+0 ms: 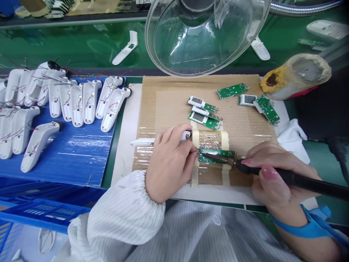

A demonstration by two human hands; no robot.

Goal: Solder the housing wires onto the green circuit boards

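Observation:
My left hand (169, 163) is closed on a white thermometer housing (144, 142) that lies on the cardboard mat (169, 98), and its fingertips pinch thin wires at the edge of a green circuit board (218, 155). My right hand (275, 174) grips a black soldering iron (286, 177) like a pen. The iron's tip rests on the left end of that board, beside my left fingertips. The board sits on a taped jig in the middle of the mat.
Several green boards with small displays (204, 112) lie farther back on the mat. White thermometer housings with wires (71, 102) line a blue corrugated tray at left. A clear fume hood (201, 36) hangs overhead. A sponge holder (294, 76) stands at right.

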